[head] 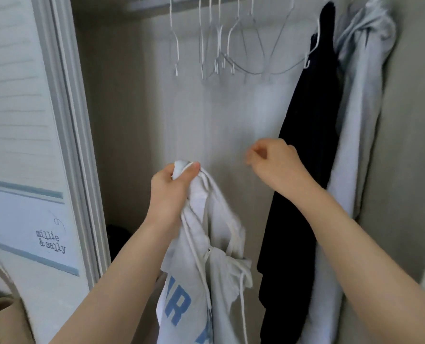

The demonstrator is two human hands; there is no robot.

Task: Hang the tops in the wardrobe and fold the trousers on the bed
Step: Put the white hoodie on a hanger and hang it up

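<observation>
Left hand (174, 187) gripping bunched white hoodie (206, 256), hanging down inside wardrobe (136, 95). Right hand (273, 160) hovering beside black top (303, 170), fingers curled, holding nothing. Empty hangers (221, 45) dangling above.

I counted three tops: a white hoodie (206, 256) with blue letters, a black top (303, 170) and a pale grey top (360, 95). About six empty wire hangers (221, 45) hung tangled; I couldn't count them exactly. Two hands showed.
</observation>
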